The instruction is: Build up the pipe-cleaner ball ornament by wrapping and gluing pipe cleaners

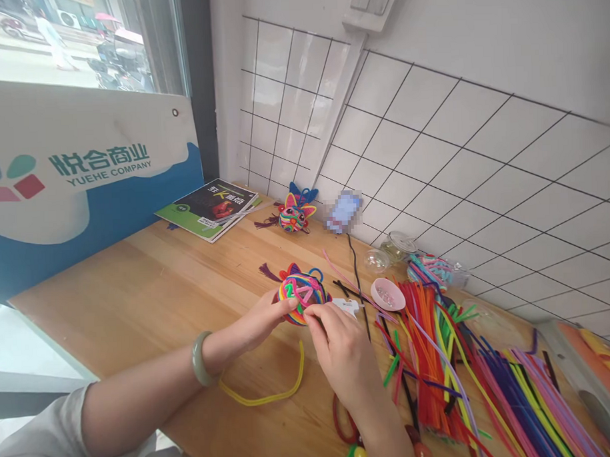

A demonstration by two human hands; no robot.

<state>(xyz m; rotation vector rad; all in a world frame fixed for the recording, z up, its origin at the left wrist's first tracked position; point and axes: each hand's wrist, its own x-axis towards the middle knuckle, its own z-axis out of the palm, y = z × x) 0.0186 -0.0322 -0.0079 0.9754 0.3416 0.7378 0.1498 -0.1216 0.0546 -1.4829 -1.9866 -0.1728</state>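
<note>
My left hand (pixel 263 320), a pale green bangle on its wrist, is closed around a ball wound from multicoloured pipe cleaners (pixel 301 283). The ball has pink and green shapes on its front, a blue loop on top and a dark tassel at its left. Against the ball's lower right side, my right hand (pixel 345 350) is pinched closed; its fingertips hide whatever is between them. A white tube (pixel 348 307) shows just behind the right hand. Below the ball, a bent yellow pipe cleaner (pixel 264 401) lies on the wooden table (pixel 187 286).
A similar animal-faced ball (pixel 293 217) stands near the tiled wall, beside a blurred phone (pixel 344 212). Booklets (pixel 211 206) lie at the back left. On the right are a pink bowl (pixel 387 295), clear containers (pixel 399 245), and orange (pixel 423 358) and mixed-colour pipe cleaners (pixel 536 397).
</note>
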